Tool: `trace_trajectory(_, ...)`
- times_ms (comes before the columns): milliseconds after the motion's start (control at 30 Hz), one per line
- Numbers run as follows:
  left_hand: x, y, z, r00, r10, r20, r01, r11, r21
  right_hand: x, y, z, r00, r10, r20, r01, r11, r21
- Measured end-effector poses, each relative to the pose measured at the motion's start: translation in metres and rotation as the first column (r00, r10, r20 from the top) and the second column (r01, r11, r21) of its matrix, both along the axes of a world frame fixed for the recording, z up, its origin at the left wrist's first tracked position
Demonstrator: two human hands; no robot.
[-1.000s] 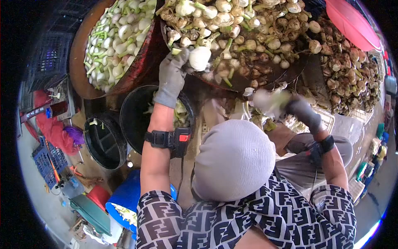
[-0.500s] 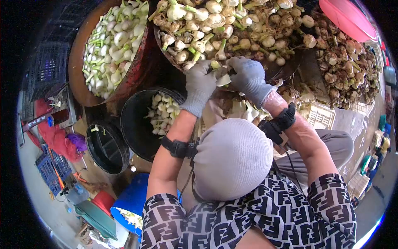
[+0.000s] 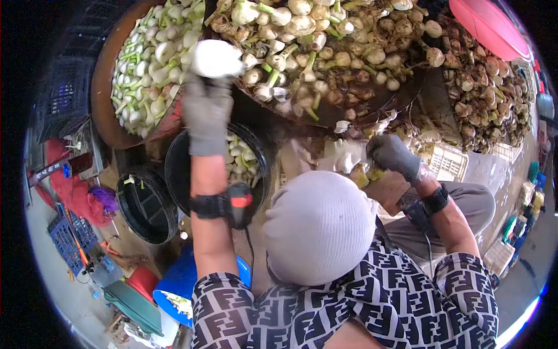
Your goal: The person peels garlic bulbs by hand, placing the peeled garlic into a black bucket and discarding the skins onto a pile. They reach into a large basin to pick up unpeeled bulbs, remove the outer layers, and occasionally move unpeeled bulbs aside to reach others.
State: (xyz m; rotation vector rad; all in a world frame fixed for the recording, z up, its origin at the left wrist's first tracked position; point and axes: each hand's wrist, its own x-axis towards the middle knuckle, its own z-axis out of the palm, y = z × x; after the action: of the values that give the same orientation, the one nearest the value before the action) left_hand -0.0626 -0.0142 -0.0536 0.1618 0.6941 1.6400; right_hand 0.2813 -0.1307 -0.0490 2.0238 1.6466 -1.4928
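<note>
My left hand [image 3: 206, 113], in a grey glove, is blurred by motion over the rim of the black bucket [image 3: 174, 192]. A white peeled garlic bulb [image 3: 216, 58] is at its fingers, near the rusty tub [image 3: 104, 87] of clean garlic with green stems. My right hand [image 3: 394, 156], gloved in grey too, is closed low on the right, above loose peelings [image 3: 343, 154]. What it holds, if anything, is hidden. Ahead of both hands lies a wide pan [image 3: 279, 110] with unpeeled, soil-stained garlic bulbs [image 3: 378, 55].
A heap of brown garlic [image 3: 488, 99] lies at the right below a pink basin [image 3: 488, 26]. A smaller black tub [image 3: 145, 206] and a blue bucket [image 3: 174, 279] stand at the left. A cream crate [image 3: 450, 163] is beside my right hand.
The hands were together at the pan's near edge and have parted. My left hand has swung left with the white bulb; my right hand has dropped back to the right and closed.
</note>
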Motion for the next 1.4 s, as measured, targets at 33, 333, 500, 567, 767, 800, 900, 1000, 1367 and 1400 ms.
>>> trace_trajectory(33, -0.03, 0.013, -0.01, 0.996, 0.026, 0.087, -0.035, 0.995, 0.095, 0.006, -0.005, -0.003, 1.0, 0.004, -0.027, -0.007, 0.997, -0.077)
trace_trajectory(333, 0.004, 0.003, -0.02, 0.955, -0.269, 0.127, 0.274, 0.961, -0.023, -0.03, 0.117, -0.09, 0.999, -0.034, 0.023, 0.026, 0.954, 0.3)
trace_trajectory(500, 0.035, -0.019, -0.027, 0.978, -0.204, 0.054, 0.211, 0.94, -0.269, -0.046, 0.153, -0.132, 0.938, 0.232, 0.259, -0.286, 0.939, 0.194)
trace_trajectory(567, 0.036, -0.024, -0.035, 0.968, -0.247, 0.054, 0.252, 0.935, -0.249, -0.04, 0.155, -0.156, 0.953, 0.227, 0.202, -0.25, 0.963, 0.1)
trace_trajectory(767, 0.063, -0.026, -0.014, 0.942, -0.33, 0.068, 0.336, 0.911, -0.24, -0.044, 0.145, -0.189, 0.788, 0.596, 0.157, -0.611, 0.789, 0.069)
trace_trajectory(800, 0.063, -0.027, -0.018, 0.938, -0.346, 0.006, 0.337, 0.911, -0.237, -0.044, 0.15, -0.197, 0.696, 0.688, 0.205, -0.716, 0.686, 0.13)
trace_trajectory(900, 0.062, -0.034, -0.009, 0.847, -0.454, -0.276, 0.384, 0.883, -0.271, -0.049, 0.132, -0.173, 0.432, 0.813, 0.391, -0.896, 0.337, 0.288)
trace_trajectory(1000, 0.065, -0.041, 0.005, 0.275, -0.423, -0.863, 0.397, 0.868, -0.299, -0.043, 0.129, -0.115, 0.706, 0.678, 0.204, -0.695, 0.61, 0.379)
trace_trajectory(1367, 0.1, -0.048, -0.005, -0.192, -0.091, -0.977, 0.6, 0.777, -0.19, -0.075, 0.074, 0.007, 0.594, -0.488, -0.639, 0.539, 0.832, -0.134)
trace_trajectory(1400, 0.099, -0.049, -0.004, -0.208, -0.102, -0.973, 0.595, 0.776, -0.209, -0.077, 0.072, 0.002, 0.573, -0.505, -0.646, 0.559, 0.817, -0.143)
